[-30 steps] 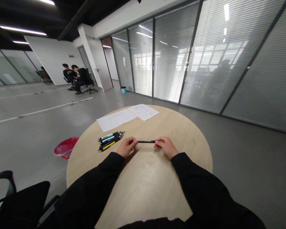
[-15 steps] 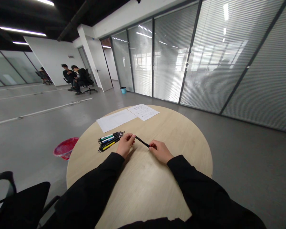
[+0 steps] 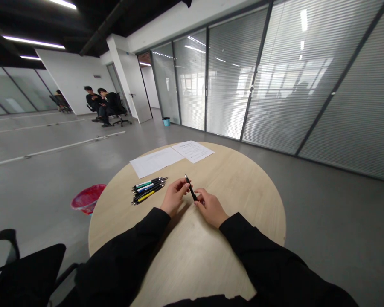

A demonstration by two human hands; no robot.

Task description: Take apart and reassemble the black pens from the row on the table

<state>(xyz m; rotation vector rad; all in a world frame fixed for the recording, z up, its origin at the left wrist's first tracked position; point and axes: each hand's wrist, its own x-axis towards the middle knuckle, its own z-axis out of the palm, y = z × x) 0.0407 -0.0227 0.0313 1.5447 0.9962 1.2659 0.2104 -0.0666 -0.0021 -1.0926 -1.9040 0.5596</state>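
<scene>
A black pen (image 3: 191, 190) stands at a slant above the round table (image 3: 243, 187), its tip pointing up and away from me. My left hand (image 3: 176, 197) pinches it near the upper part between thumb and fingers. At the lower end, my right hand (image 3: 210, 207) has its thumb and fingers closed around the pen. Left of my left hand lies a bunch of pens (image 3: 149, 190), mostly black, with white, green, blue and yellow among them.
Two sheets of paper, one blank-looking (image 3: 156, 162) and one printed (image 3: 193, 151), lie at the table's far side. On the floor at left stands a red basin (image 3: 88, 198), with a black chair (image 3: 28, 273) nearer me. Seated people (image 3: 100, 104) are in the background.
Both hands have come closer together. The pen has turned from a flatter slant to a steeper one, its far end now pointing away from me. The bunch of pens has stayed put.
</scene>
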